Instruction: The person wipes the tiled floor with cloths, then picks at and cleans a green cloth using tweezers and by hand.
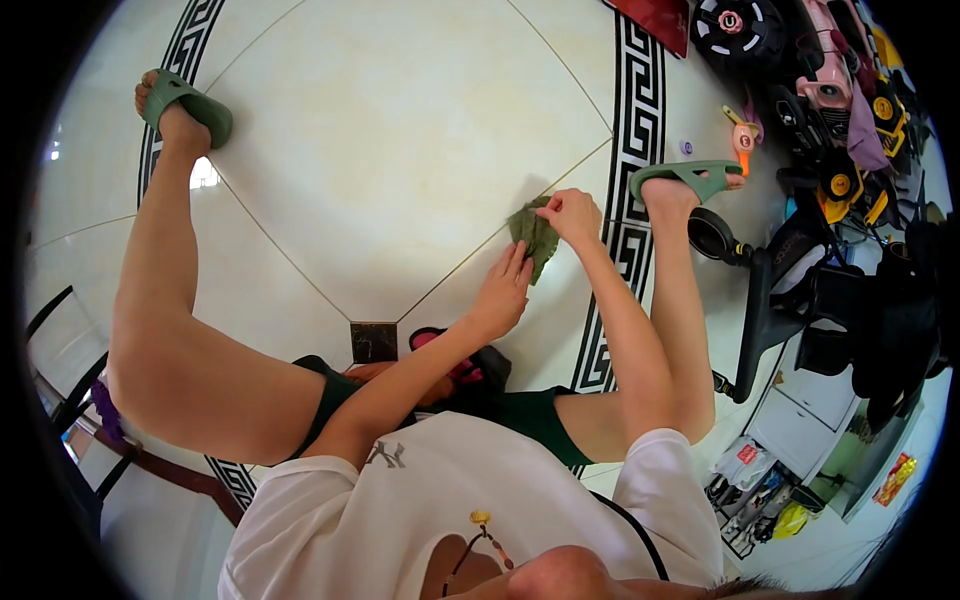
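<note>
An olive-green, wrinkled flat piece (pixel 537 236), a leaf or a cloth by its look, is between my two hands in front of me. My right hand (pixel 574 215) pinches its upper right part between thumb and fingertips. At its lower left edge, the fingers of my left hand (pixel 503 291) lie over it, fairly straight and close together. The left thumb is hidden, seemingly beneath the piece. Whether the piece touches the floor tiles or hangs above them, I cannot tell.
Pale tiles (pixel 400 130) with a black key-pattern border (pixel 637 110) cover the floor. My feet wear green slippers (pixel 190 105). Toy vehicles (pixel 825 80) and an orange-and-white toy (pixel 743 138) are at the right. A dark and pink item (pixel 485 368) lies under my left forearm.
</note>
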A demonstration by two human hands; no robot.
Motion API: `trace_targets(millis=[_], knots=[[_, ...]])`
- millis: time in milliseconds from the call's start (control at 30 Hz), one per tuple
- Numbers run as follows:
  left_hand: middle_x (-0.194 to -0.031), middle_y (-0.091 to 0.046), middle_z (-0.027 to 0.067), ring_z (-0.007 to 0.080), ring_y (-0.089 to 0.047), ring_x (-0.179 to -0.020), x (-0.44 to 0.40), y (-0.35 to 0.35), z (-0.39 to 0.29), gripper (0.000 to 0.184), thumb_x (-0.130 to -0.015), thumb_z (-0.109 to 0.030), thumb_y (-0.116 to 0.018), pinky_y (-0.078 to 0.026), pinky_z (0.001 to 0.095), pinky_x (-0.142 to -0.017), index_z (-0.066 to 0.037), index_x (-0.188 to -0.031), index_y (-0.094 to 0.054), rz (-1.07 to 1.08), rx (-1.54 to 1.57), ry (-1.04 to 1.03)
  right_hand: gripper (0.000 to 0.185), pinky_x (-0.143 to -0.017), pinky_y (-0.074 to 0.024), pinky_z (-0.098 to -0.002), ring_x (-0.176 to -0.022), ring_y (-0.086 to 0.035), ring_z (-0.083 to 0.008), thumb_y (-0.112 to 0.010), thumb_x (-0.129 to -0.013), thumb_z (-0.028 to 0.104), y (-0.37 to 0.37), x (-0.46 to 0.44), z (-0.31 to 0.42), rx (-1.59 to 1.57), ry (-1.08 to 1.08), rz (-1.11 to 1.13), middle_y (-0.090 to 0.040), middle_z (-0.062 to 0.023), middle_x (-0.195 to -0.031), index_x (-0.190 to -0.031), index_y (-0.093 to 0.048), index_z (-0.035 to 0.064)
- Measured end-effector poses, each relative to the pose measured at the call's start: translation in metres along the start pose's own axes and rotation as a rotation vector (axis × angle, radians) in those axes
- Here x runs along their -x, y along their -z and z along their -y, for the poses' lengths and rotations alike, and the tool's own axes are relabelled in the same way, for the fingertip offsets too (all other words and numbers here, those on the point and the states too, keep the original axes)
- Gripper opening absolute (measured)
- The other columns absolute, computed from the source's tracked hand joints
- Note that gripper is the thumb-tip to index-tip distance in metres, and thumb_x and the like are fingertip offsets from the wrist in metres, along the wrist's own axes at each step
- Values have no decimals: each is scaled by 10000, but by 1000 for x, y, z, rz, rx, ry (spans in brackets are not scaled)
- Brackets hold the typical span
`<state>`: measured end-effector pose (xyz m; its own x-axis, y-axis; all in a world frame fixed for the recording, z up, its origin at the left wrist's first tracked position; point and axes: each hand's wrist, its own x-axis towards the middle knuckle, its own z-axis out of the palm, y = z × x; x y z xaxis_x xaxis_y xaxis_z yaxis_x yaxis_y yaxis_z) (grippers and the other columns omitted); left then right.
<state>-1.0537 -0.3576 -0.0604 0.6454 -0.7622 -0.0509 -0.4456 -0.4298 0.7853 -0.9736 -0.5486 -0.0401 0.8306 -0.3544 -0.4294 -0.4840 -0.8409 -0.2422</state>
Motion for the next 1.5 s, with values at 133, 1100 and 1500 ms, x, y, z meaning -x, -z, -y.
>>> trace_targets(millis=[133, 1100, 1500], knots=[[-1384, -337, 305, 429, -272, -1331, -21, -11, -1, 563, -772, -95, -584, -272, 478, -1074, 127, -1263, -424, -96, -159, -45, 240, -590, -498, -350, -655, -645, -234, -785, -685, 321, 12, -27, 1, 190, 100, 40, -666, -63, -665, -698, -698, 98], [-1368, -371, 269, 400, -295, -1329, 15, -27, 1, 644, -744, -168, -657, -276, 425, -1092, 146, -1256, -425, 46, -288, -20, 228, -612, -485, -403, -712, -632, -269, -769, -679, 309, -8, -22, 34, 351, 368, 271, -644, -58, -675, -653, -645, 120], [-1334, -405, 277, 420, -327, -1310, 52, -1, -23, 493, -811, -40, -482, -339, 428, -1053, 140, -1265, -411, 140, -126, -10, 220, -619, -517, -392, -712, -659, -281, -756, -702, 293, 31, -53, 3, 397, 222, 143, -673, -97, -709, -666, -680, 89]])
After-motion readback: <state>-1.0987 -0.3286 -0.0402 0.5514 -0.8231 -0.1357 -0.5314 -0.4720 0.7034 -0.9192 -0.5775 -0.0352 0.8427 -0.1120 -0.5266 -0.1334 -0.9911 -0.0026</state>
